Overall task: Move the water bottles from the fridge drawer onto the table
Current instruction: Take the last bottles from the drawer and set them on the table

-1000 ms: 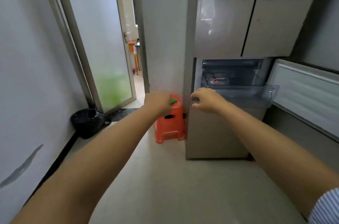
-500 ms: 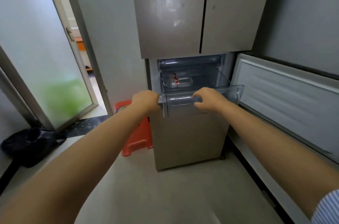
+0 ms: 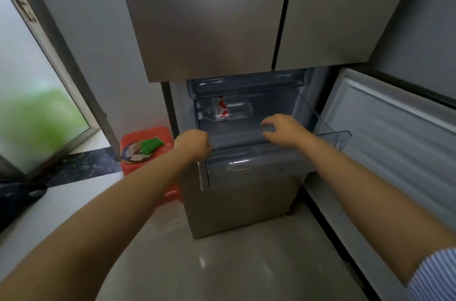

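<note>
Two hands at the pulled-out fridge drawer

Both arms reach forward and down from the lower corners of the view. The left hand (image 3: 193, 144) is clenched at the left front corner of the clear fridge drawer (image 3: 256, 167); its knuckles face the camera, and whether the fingers actually grip the rim cannot be told. The right hand (image 3: 283, 129) hovers over the open drawer with its fingers loosely spread and slightly bent, holding nothing, its wrist above the front rim. A striped sleeve (image 3: 434, 276) shows at the right elbow.

One water bottle (image 3: 225, 110) with a red and white label lies on its side at the back left of the drawer, well ahead of the right hand's fingertips.

Compared with half a second ago, the right hand has let go of the front rim it was resting on and moved inward over the drawer. The left hand stays at the same corner. The camera has come closer and tilted down, so the drawer fills more of the view.

An orange stool (image 3: 148, 150) stands left of the fridge, carrying a green object (image 3: 151, 145). The lower fridge door (image 3: 394, 138) hangs open on the right.
</note>
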